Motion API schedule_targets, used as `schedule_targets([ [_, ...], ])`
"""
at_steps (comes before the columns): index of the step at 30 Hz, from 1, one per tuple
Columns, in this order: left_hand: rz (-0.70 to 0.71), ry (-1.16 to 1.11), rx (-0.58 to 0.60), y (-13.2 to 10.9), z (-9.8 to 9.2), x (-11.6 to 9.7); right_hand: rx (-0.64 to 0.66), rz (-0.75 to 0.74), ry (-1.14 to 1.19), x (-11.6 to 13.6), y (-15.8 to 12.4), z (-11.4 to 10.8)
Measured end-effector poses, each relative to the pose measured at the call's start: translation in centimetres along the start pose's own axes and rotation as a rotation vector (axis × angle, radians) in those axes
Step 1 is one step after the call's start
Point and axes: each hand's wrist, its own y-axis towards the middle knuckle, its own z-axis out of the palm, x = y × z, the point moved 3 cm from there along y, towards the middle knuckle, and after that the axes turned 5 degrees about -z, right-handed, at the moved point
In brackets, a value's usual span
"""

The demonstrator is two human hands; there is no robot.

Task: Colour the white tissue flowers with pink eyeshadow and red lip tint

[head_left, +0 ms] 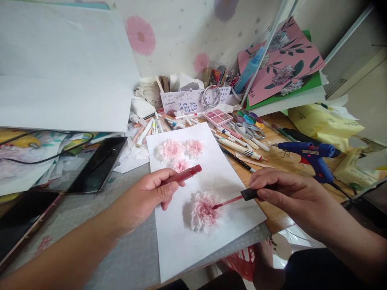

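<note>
A white paper sheet (pixel 178 249) bears a large pink-and-white ruffled flower (pixel 205 211) near its middle and several smaller ones (pixel 171 150) toward its far end. My left hand (pixel 151 193) is closed around a small red tube (pixel 184 175), its open end pointing up and right, left of the large flower. Between the fingers of my right hand (pixel 281 191) is the black cap of an applicator wand (pixel 231 200). The wand's dark red tip touches or lies just over the large flower's centre; which one I cannot tell.
Markers and pens (pixel 236 146) crowd the desk behind the sheet, beside a pink palette (pixel 217 117). A blue glue gun (pixel 314 153) lies beyond my right hand. Phones (pixel 97 165) rest at the left on a grey mat (pixel 130 249). Pink floral artwork (pixel 281 64) leans at the back right.
</note>
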Motion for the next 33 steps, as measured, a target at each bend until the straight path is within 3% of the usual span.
schedule_targets([
  [4,-0.008,0.005,0.0,0.0,0.0,0.0,-0.008,-0.031,-0.073,0.2,0.1,-0.3],
  [12,-0.011,-0.002,0.001,0.1,0.0,-0.1,-0.028,-0.008,-0.01,0.7,0.5,0.4],
  [20,-0.009,0.001,-0.005,-0.1,0.0,-0.1,0.072,0.106,0.114,-0.8,0.2,0.5],
  [26,-0.011,0.003,-0.006,0.0,0.0,-0.1,0.069,0.221,0.306,-1.6,-0.2,1.7],
  [33,-0.015,-0.005,-0.006,0.1,0.1,-0.2,-0.028,0.118,0.294,-1.3,0.3,2.1],
])
